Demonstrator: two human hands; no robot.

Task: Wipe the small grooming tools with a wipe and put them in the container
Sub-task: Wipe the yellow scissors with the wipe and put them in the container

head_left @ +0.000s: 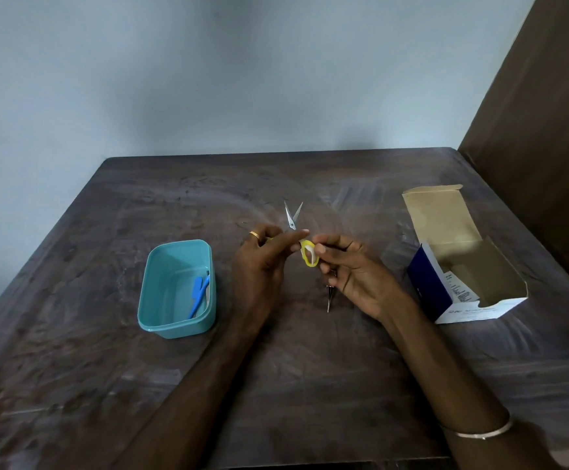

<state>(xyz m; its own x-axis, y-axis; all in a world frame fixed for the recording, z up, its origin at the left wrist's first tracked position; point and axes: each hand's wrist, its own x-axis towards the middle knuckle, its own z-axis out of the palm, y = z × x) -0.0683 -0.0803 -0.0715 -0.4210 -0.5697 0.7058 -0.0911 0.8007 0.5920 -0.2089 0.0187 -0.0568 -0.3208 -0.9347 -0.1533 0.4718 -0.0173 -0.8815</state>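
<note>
Two hands hold small scissors (297, 232) over the middle of the table (106, 368). The left hand (262, 262) and right hand (350, 269) each pinch a yellow handle. The blades are open. A teal container (154, 320) with a blue tool (199, 295) sits near the left edge, and an open box (425, 276) near the right edge.

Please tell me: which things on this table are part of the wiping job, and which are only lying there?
Part of the job:
small yellow-handled scissors, held in left hand and right hand
teal plastic container holding a blue plastic tool
thin pointed metal tool on the table

Only lying there:
open blue-and-white cardboard box
</note>
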